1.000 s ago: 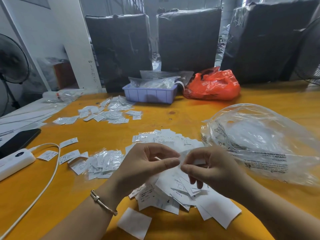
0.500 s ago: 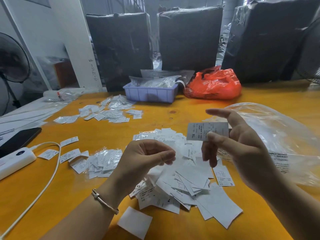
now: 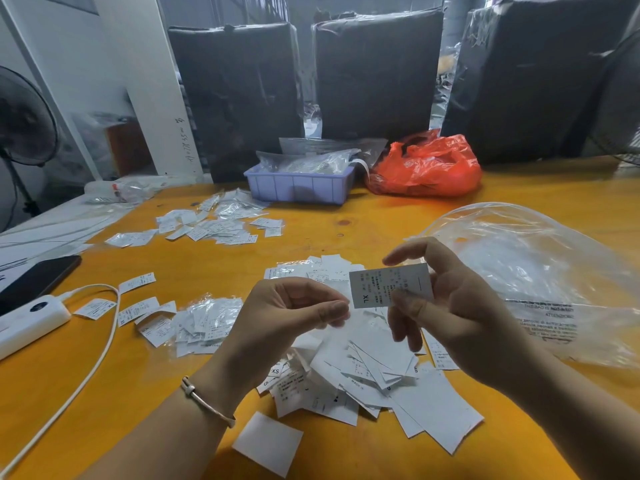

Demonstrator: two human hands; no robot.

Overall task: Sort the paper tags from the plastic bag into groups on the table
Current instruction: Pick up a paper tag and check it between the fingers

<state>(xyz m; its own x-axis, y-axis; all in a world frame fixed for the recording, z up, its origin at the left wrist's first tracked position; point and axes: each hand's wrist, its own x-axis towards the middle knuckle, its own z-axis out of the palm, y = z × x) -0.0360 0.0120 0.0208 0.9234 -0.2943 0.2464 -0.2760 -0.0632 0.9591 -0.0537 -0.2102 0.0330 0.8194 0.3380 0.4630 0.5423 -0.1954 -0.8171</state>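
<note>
1. Since 1 s ago: right hand (image 3: pixel 460 317) has lifted 1 paper tag (image 3: pixel 389 285) off the loose pile and now holds it up; at 0.5 s it was higher and further right, now it sits closer to the left hand.
2. Right hand: thumb and fingers pinch the tag's right end, printed side toward the camera, "XL" readable at its left end.
3. Left hand (image 3: pixel 287 317): fingers curled, thumb meeting the fingertips just beside the tag's left edge. Cannot tell if it touches the tag or holds anything. Bracelet (image 3: pixel 207 401) on that wrist.
4. Loose pile of tags (image 3: pixel 367 379) lies on the counter (image 3: pixel 381 223) directly under both hands.
5. Clear plastic bag (image 3: pixel 526 271) lies on the counter to the right, just beside the pile.
6. Sorted groups: 1 cluster (image 3: pixel 204 322) left of the hands, 1 far cluster (image 3: pixel 221 223) near the purple tray (image 3: pixel 299 187), a few single tags (image 3: pixel 136 282) near the white cable (image 3: pixel 100 344).
7. Orange bag (image 3: pixel 429 168) right of the tray. White power bank (image 3: pixel 29 322) and dark phone (image 3: pixel 38 278) at the left edge.
</note>
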